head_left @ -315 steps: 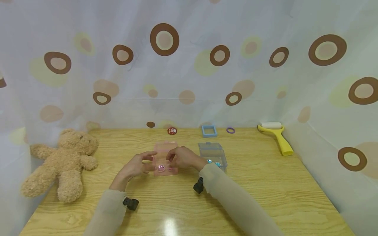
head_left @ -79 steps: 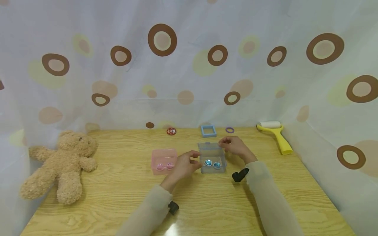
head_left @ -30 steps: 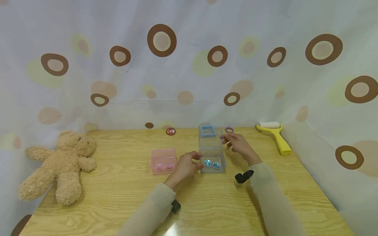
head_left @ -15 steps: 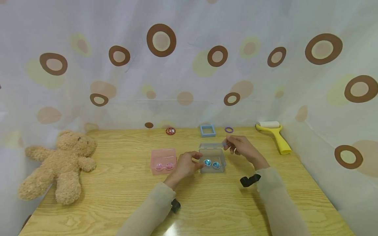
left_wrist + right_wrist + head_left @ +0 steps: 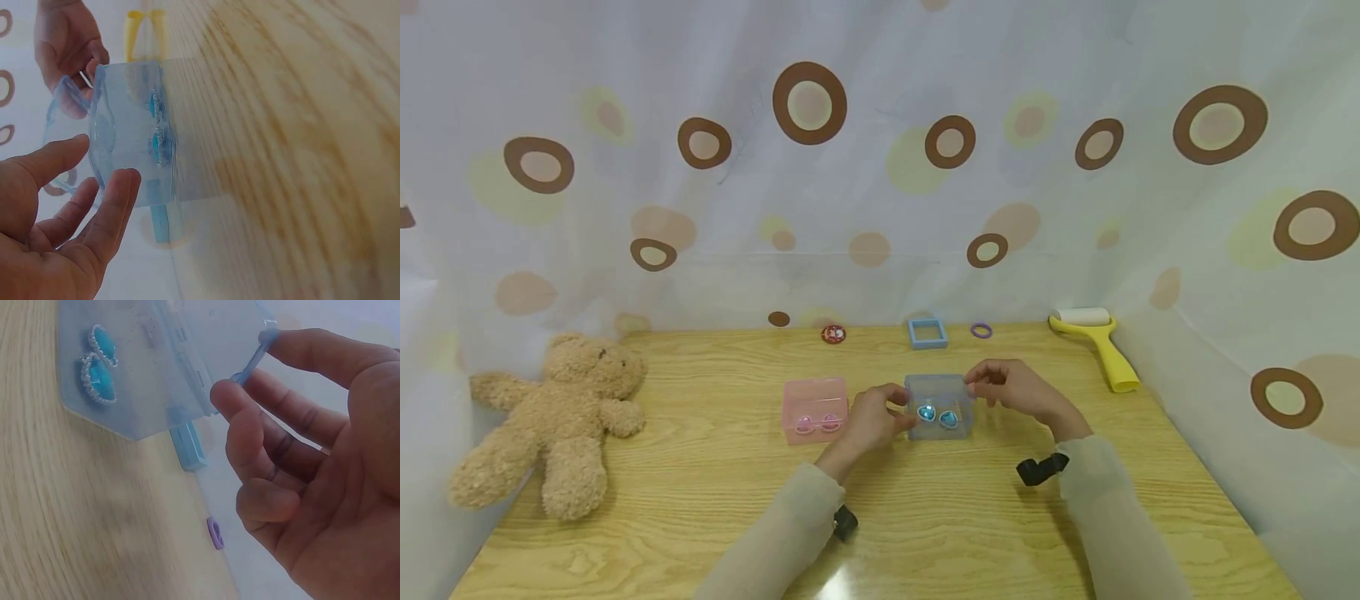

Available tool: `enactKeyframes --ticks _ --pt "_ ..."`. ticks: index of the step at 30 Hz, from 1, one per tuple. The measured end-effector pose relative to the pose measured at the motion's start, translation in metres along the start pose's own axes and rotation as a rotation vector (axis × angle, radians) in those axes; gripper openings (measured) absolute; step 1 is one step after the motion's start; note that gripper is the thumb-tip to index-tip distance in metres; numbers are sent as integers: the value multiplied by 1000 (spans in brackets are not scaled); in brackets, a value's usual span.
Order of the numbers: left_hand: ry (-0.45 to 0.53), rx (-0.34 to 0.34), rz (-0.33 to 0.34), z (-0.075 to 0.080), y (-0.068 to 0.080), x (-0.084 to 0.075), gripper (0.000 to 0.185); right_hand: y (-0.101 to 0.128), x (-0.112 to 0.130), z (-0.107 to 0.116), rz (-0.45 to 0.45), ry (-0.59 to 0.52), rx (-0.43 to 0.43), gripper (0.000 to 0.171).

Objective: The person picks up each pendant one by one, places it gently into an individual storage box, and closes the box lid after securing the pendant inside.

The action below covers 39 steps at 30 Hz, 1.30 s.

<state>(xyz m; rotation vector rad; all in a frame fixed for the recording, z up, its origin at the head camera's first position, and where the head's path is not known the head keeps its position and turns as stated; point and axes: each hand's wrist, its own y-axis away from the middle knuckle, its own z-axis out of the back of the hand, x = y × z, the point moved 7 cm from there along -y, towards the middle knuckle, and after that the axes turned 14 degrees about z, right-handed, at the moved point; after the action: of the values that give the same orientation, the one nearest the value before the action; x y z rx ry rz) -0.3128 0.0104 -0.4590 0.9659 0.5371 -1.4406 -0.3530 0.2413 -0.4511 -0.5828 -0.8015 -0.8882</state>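
Observation:
A see-through bluish box (image 5: 939,432) holds two teal heart-shaped gems (image 5: 927,412) with beaded white rims. My right hand (image 5: 1011,387) pinches the right edge of its raised lid (image 5: 936,384) between thumb and fingers; the right wrist view shows the lid edge (image 5: 253,359) between them. At the box's left side is my left hand (image 5: 872,419), thumb and fingers spread apart beside the wall (image 5: 125,125); contact cannot be told for certain. Left of that hand stands a pink see-through box (image 5: 815,392), lid down, with two pink gems inside.
Along the table's back edge lie a red round badge (image 5: 832,334), a light-blue square frame (image 5: 927,344) and a purple ring (image 5: 981,331). A yellow-handled roller (image 5: 1108,354) is at the right, a teddy bear (image 5: 568,417) at the left. A patterned curtain (image 5: 880,183) hangs behind.
Both hands have gone from the pink box, its lid now down, to the bluish box. Its lid, leaning far back a second ago, has swung up and forward with my right hand.

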Motion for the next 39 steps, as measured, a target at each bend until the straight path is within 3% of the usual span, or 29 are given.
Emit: enactKeyframes --ticks 5,13,21,39 --pt "8 -11 0 1 -1 1 35 2 2 -3 33 9 27 26" --pt "4 2 11 3 1 3 66 4 6 -6 77 44 72 27" --pt "-16 -11 -4 2 2 2 51 3 7 -9 84 81 80 31" --pt "-28 -19 6 4 1 -1 52 4 15 -9 83 119 98 34"
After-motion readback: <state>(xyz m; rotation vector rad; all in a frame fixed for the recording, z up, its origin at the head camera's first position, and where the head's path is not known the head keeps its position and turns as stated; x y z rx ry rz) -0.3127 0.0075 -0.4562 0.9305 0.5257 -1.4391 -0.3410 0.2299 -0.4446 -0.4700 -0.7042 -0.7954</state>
